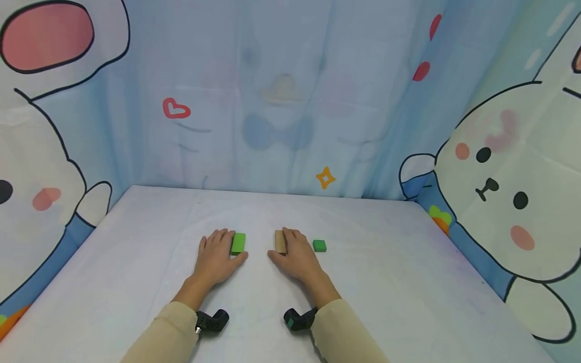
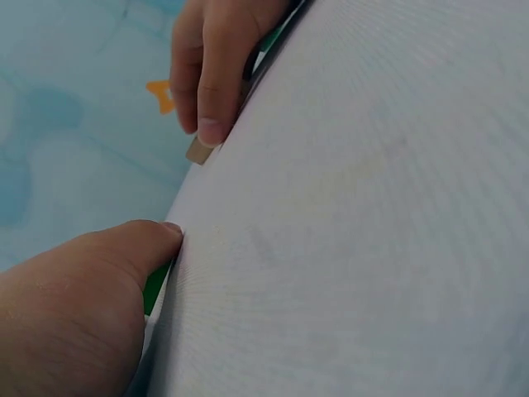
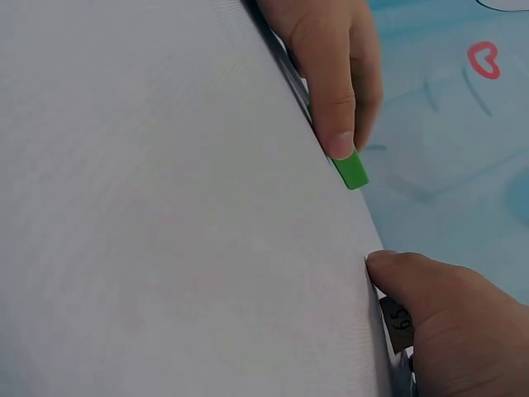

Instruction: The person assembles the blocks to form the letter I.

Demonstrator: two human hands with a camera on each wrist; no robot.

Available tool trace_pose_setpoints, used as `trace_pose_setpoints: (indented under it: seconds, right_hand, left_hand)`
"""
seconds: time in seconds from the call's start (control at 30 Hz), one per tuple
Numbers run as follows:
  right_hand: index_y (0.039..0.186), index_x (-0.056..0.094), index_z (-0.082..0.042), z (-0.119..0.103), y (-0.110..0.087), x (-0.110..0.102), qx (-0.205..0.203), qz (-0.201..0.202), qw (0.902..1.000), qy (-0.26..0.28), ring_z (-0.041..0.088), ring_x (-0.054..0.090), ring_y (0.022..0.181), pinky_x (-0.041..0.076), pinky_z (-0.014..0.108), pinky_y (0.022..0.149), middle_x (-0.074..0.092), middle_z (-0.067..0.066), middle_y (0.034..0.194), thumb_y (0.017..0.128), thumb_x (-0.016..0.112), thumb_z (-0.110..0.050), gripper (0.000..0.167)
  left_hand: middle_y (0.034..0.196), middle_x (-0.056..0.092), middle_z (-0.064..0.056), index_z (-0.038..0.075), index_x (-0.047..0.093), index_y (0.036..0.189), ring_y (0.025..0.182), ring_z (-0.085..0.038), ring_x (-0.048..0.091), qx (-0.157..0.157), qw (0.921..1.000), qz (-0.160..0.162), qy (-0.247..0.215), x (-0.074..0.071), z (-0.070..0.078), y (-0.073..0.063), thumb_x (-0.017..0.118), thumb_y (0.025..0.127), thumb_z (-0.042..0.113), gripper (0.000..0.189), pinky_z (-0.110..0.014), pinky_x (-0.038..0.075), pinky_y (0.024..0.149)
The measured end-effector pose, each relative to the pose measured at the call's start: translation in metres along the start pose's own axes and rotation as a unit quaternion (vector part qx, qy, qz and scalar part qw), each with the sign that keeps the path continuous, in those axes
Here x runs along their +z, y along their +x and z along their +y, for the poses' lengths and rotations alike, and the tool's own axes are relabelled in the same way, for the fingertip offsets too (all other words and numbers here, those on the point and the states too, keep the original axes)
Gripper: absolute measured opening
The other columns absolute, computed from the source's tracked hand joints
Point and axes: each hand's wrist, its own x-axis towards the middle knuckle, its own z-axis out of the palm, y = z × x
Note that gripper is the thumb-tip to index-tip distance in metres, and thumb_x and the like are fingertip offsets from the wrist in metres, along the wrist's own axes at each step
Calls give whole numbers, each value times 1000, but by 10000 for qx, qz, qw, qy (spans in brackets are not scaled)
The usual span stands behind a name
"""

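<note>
In the head view, my left hand (image 1: 217,256) lies palm down on the table along the left side of a light green rectangular block (image 1: 238,243). Its fingers are extended, and the thumb points out past the block's near end. My right hand (image 1: 297,254) mirrors it on the right side of a tan wooden block (image 1: 280,242), fingers stretched forward and thumb at the near end. Dark markings show on the tan block (image 3: 397,325) in the right wrist view. Just right of the right hand sits a smaller green block (image 1: 320,245).
The blocks stand on a white-covered table (image 1: 386,297). Behind and around it hangs a blue curtain (image 1: 281,101) printed with cartoon animals. A black wrist camera (image 1: 212,320) is on the left wrist, and another black camera (image 1: 299,319) is on the right.
</note>
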Motion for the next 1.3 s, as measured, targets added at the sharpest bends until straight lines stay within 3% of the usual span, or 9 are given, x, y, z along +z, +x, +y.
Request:
trace_pose_setpoints:
  seconds: [0.57,0.87,1.3]
  right_hand:
    - [150,50,-4,3,6,-3,23,-81,9996,-283,37,50,139,44,52,114,53,18,151,91,74,-52,81]
    - [150,50,-3,7,7,0,-17,30,9997,-247,37,50,140,44,52,115,54,18,150,91,74,-52,80]
    - [151,48,-3,9,5,3,-40,92,9997,-217,37,49,141,42,52,116,53,17,150,92,74,-53,81]
  left_hand:
    - [153,48,-25,-1,49,147,145,-44,42,110,9998,134,1,1,-2,-2,71,94,44,73,-68,21,122]
    - [145,56,-22,-1,49,144,138,-39,50,352,9989,194,-257,-1,-1,-11,71,94,43,71,-67,24,121]
    - [141,60,-21,-2,51,144,135,-38,53,306,9977,173,-572,-3,5,-21,73,93,41,70,-68,25,120]
